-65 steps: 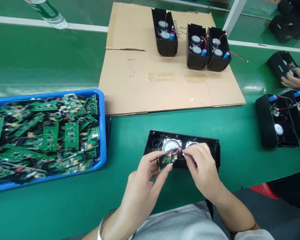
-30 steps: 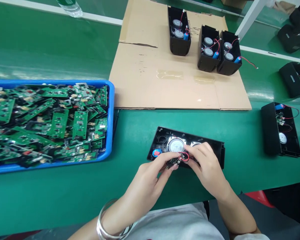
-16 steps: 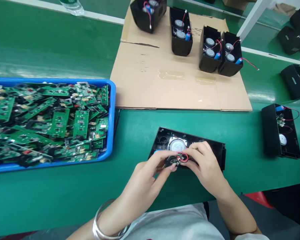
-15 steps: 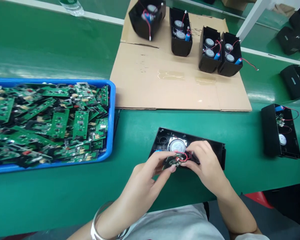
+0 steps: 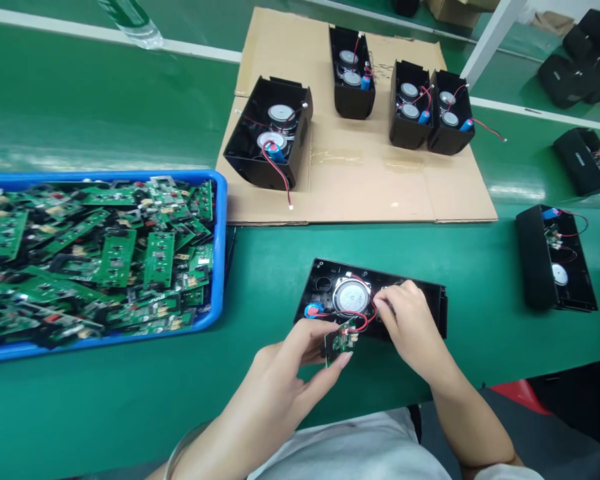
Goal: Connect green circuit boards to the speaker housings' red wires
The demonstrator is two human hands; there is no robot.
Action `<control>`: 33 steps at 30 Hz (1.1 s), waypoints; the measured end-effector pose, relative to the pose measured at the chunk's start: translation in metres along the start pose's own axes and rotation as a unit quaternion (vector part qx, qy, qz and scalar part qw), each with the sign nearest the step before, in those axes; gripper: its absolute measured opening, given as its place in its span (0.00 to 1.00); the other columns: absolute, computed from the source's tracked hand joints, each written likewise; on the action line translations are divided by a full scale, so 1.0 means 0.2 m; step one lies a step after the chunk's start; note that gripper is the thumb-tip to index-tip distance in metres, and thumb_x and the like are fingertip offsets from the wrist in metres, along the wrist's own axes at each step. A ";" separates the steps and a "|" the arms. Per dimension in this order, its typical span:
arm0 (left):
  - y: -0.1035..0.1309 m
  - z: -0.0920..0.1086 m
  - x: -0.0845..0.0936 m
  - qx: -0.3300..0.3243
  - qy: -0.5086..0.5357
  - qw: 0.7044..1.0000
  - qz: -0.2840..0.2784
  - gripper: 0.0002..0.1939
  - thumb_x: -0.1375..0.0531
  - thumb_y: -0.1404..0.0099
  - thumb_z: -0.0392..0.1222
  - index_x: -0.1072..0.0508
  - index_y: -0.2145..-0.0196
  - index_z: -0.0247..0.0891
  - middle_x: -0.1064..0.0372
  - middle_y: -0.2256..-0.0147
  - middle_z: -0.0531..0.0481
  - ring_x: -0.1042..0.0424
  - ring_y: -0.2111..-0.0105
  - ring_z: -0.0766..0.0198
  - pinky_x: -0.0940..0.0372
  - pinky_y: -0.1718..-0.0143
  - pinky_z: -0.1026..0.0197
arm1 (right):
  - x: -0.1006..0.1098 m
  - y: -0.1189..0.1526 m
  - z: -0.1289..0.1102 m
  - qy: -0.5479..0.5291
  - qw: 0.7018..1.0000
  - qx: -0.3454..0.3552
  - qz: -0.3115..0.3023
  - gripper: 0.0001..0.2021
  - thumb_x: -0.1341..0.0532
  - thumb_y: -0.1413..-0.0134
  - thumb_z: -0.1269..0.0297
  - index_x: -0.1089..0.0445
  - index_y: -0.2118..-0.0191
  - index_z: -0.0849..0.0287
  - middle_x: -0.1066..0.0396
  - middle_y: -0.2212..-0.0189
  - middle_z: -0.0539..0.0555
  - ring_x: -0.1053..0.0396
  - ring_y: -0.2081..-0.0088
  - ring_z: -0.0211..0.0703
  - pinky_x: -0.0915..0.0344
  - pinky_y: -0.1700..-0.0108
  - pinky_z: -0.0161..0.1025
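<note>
A small green circuit board [image 5: 341, 341] is pinched between the thumb and fingers of my left hand [image 5: 300, 370], over the near edge of a black speaker housing [image 5: 425, 307]. Red wires [image 5: 366, 321] run from the board into the housing. My right hand [image 5: 407, 320] is closed over the housing's right half, its thumb and fingertips pinching a thin red and black wire [image 5: 373, 308]. Inside the housing, a round silver speaker [image 5: 352, 297] shows between my hands. A blue battery [image 5: 314, 310] lies to its left. My right hand hides part of the inside.
To the left stands a blue tray [image 5: 221, 253] heaped with circuit boards. Several open black housings with speakers stand on the flat cardboard [image 5: 370, 193] at the back. Another housing [image 5: 535, 267] is on the right, and a clear bottle [image 5: 143, 30] is at the upper left.
My left hand has drawn the board slightly down and left, away from the speaker. The right hand is apart from it now. On the cardboard, the left housing has moved nearer.
</note>
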State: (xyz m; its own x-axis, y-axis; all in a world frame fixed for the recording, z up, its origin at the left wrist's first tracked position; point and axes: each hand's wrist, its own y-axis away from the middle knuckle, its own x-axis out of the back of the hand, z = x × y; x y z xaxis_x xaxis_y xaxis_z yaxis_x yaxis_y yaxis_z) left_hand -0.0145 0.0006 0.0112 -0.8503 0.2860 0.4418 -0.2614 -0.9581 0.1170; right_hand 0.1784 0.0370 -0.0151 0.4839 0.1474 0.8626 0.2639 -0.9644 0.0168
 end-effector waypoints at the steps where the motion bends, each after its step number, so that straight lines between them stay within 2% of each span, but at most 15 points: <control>1: 0.00 0.00 -0.01 0.002 0.004 1.000 0.004 0.09 0.41 0.38 0.38 0.35 0.60 0.44 0.24 0.72 0.58 0.24 0.74 0.68 0.33 0.79 0.74 | 0.00 0.01 0.01 -0.040 0.999 -0.014 0.027 0.08 0.46 0.40 0.71 0.32 0.68 0.59 0.29 0.71 0.53 0.36 0.68 0.42 0.38 0.66 0.39; 3: -0.01 -0.01 -0.04 0.003 0.015 0.999 0.031 0.08 0.41 0.39 0.39 0.35 0.61 0.43 0.24 0.72 0.57 0.24 0.75 0.68 0.34 0.82 0.73 | 0.00 0.02 0.03 -0.128 0.989 -0.029 0.075 0.05 0.44 0.42 0.71 0.31 0.64 0.59 0.28 0.70 0.52 0.32 0.69 0.40 0.35 0.66 0.37; 5: -0.02 -0.01 -0.07 0.011 0.020 0.998 0.063 0.07 0.41 0.39 0.41 0.35 0.62 0.42 0.24 0.74 0.56 0.24 0.77 0.66 0.34 0.82 0.71 | 0.02 0.04 0.04 -0.198 0.974 -0.015 0.106 0.05 0.43 0.41 0.71 0.30 0.63 0.57 0.27 0.69 0.51 0.30 0.68 0.39 0.34 0.66 0.35; 9: -0.06 0.01 -0.10 0.044 0.002 0.995 0.086 0.08 0.43 0.39 0.42 0.36 0.61 0.40 0.26 0.77 0.55 0.25 0.79 0.64 0.34 0.83 0.68 | 0.04 0.08 0.04 -0.253 0.959 0.048 0.120 0.06 0.41 0.42 0.72 0.29 0.62 0.56 0.25 0.69 0.50 0.28 0.67 0.38 0.32 0.66 0.33; 14: -0.10 0.03 -0.10 0.040 0.038 0.996 0.070 0.09 0.45 0.38 0.41 0.36 0.59 0.41 0.23 0.72 0.54 0.23 0.75 0.64 0.31 0.78 0.68 | 0.04 0.09 0.03 -0.180 0.967 0.149 0.100 0.07 0.43 0.41 0.75 0.29 0.67 0.60 0.27 0.71 0.52 0.32 0.69 0.38 0.34 0.65 0.36; 22: -0.10 0.03 -0.08 0.047 0.025 0.998 0.034 0.10 0.45 0.36 0.43 0.36 0.57 0.42 0.24 0.74 0.56 0.23 0.75 0.64 0.33 0.79 0.69 | 0.00 0.07 0.01 -0.071 0.969 0.209 0.113 0.08 0.45 0.39 0.75 0.29 0.66 0.63 0.27 0.71 0.54 0.36 0.71 0.40 0.38 0.68 0.38; 27: -0.11 0.03 -0.05 0.023 -0.002 1.000 0.015 0.10 0.46 0.36 0.43 0.36 0.56 0.41 0.24 0.74 0.55 0.24 0.75 0.64 0.34 0.78 0.68 | 0.00 0.09 0.01 -0.072 0.968 0.207 0.122 0.09 0.46 0.39 0.75 0.29 0.66 0.64 0.28 0.71 0.54 0.35 0.71 0.39 0.39 0.68 0.37; 30: -0.12 0.02 -0.05 -0.006 -0.039 0.999 -0.003 0.11 0.48 0.35 0.43 0.35 0.55 0.40 0.25 0.74 0.55 0.25 0.77 0.64 0.34 0.78 0.67 | 0.00 0.09 0.01 -0.070 0.971 0.198 0.112 0.09 0.46 0.39 0.75 0.29 0.68 0.64 0.28 0.72 0.55 0.34 0.70 0.39 0.38 0.68 0.37; 33: -0.12 0.02 -0.06 -0.044 -0.066 0.997 -0.007 0.11 0.49 0.34 0.40 0.35 0.54 0.41 0.25 0.72 0.54 0.24 0.74 0.64 0.32 0.74 0.66 | 0.00 0.09 0.00 -0.045 0.974 0.193 0.114 0.11 0.47 0.39 0.75 0.29 0.69 0.64 0.28 0.72 0.55 0.34 0.71 0.39 0.38 0.69 0.38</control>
State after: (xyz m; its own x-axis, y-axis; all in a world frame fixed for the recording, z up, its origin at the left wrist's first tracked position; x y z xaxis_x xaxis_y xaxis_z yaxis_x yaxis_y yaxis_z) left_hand 0.0029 0.0199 0.0071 -0.7805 0.2883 0.5546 -0.3164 -0.9475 0.0473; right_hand 0.1827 0.0201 -0.0147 0.6336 -0.0253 0.7733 0.4261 -0.8229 -0.3760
